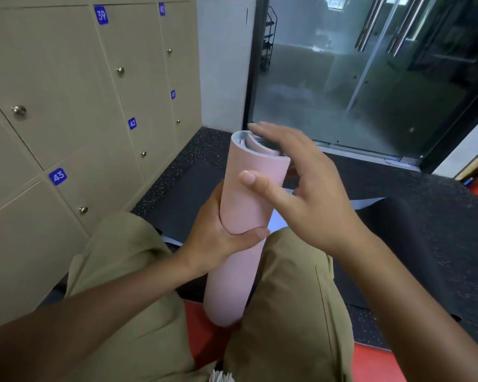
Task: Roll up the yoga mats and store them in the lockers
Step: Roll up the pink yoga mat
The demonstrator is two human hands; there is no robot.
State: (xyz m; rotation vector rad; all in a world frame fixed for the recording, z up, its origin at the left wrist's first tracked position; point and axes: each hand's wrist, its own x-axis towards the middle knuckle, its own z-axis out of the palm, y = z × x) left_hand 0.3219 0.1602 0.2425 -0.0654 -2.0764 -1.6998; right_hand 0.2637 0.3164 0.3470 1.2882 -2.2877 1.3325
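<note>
A rolled pink yoga mat (243, 205) stands nearly upright between my knees, its grey inner layers showing at the top end. My left hand (218, 232) grips the roll around its middle, thumb across the front. My right hand (295, 183) is spread flat over the top end of the roll, fingers straight, thumb resting on the pink side. A black mat (414, 230) lies unrolled on the floor to the right, with a pale grey mat edge (366, 202) beside it.
Beige lockers (75, 111) numbered 39 to 43, all doors closed, line the left wall. A glass door (370, 73) stands ahead. The floor is black speckled rubber (182, 172); a red mat (370, 362) lies under my legs.
</note>
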